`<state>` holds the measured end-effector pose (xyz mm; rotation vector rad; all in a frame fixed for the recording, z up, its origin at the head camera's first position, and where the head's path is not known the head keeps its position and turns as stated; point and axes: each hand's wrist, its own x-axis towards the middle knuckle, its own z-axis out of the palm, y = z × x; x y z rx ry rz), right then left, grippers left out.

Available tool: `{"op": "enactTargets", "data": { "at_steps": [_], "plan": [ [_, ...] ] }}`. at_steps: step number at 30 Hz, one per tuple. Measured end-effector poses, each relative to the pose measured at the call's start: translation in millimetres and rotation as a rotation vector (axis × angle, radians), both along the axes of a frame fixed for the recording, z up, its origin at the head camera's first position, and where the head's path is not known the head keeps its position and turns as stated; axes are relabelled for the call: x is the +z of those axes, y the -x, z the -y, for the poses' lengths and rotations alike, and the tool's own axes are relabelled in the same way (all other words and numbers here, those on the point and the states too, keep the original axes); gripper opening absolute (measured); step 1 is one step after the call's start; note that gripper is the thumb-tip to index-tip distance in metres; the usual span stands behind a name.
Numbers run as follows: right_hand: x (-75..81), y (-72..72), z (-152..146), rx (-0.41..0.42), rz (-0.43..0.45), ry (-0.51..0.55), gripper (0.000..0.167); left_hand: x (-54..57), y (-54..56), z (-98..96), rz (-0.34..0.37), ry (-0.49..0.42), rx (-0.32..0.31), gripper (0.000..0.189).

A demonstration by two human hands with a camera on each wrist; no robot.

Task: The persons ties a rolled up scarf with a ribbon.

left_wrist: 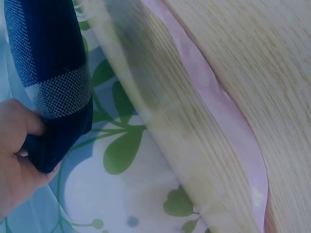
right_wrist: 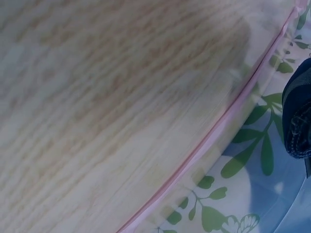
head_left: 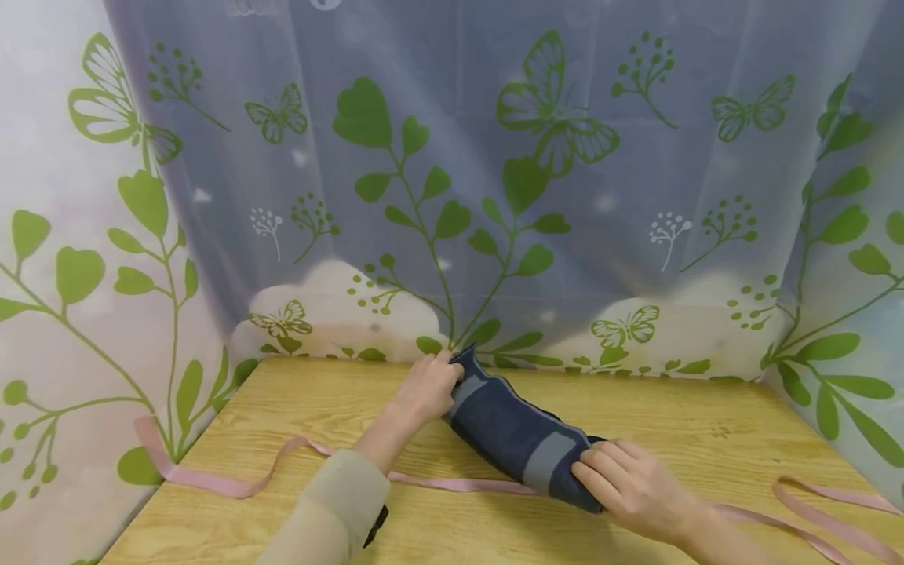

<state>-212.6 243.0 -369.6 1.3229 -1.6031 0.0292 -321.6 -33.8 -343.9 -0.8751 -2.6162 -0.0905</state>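
A long piece of folded dark blue cloth point(head_left: 504, 428) with grey bands slants over the wooden table between both hands. My left hand point(head_left: 427, 384) pinches its far left end, where a corner sticks up. The left wrist view shows thumb and fingers closed round that end of the cloth point(left_wrist: 53, 97). At the near right end, my right hand point(head_left: 628, 482) grips the cloth with fingers bent over it. Only a stitched end of the cloth point(right_wrist: 297, 116) enters the right wrist view; the right hand is outside it.
A pink ribbon point(head_left: 466, 485) runs across the wooden table point(head_left: 678, 424), passing behind the cloth in the head view and curling at both sides. Patterned curtains point(head_left: 438, 196) with green leaves and butterflies enclose the table at the back and sides.
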Motion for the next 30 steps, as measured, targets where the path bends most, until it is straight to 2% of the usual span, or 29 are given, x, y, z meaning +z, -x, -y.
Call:
{"op": "enactTargets", "data": {
  "at_steps": [9,18,25,30],
  "plan": [
    [1.0,-10.5,15.6,0.057,0.005,-0.013,0.027,1.9,-0.7,-1.8,0.026,0.009,-0.026,0.016],
    [-5.5,-16.6,27.3,0.088,-0.020,-0.013,0.028,3.5,-0.3,-2.3,0.007,0.015,-0.052,0.018],
    [-18.6,-22.7,27.0,0.061,0.069,-0.066,0.034,5.6,1.1,-4.9,0.008,0.056,-0.066,0.020],
    [-23.6,-26.0,24.9,0.016,0.112,-0.106,0.033,6.9,1.2,-7.6,0.013,0.076,-0.074,0.021]
  ]
}}
